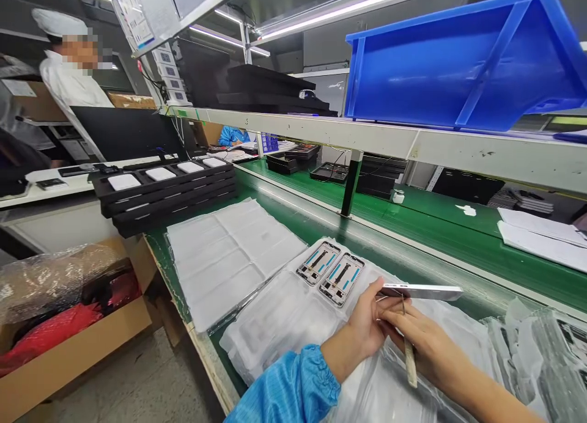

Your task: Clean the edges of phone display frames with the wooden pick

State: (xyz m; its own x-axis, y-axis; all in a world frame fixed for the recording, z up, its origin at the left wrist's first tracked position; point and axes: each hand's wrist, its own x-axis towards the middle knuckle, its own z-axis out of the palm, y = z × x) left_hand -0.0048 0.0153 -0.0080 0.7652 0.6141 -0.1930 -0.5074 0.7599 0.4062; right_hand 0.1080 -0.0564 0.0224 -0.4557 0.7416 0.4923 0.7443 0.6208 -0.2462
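Observation:
My left hand (365, 326) is closed on the edge of a thin, pale phone (433, 291), which is seen nearly edge-on above the trays. My right hand (428, 337) is just below the phone, with its fingers wrapped round a slim tool (410, 365). This tool has a tan handle pointing down and a thin metal tip near the phone's edge; its exact kind does not show. Beyond my hands, two phone frames (318, 263) with blue strips and black flex cables lie side by side in a clear plastic tray (270, 319).
White-covered trays (224, 252) lie to the left on the green bench (302, 212). Black foam trays (165, 194) are stacked behind them. A blue bin (454, 68) stands on the shelf overhead. More plastic trays (536, 356) sit at right. A person in white (73, 80) stands far left.

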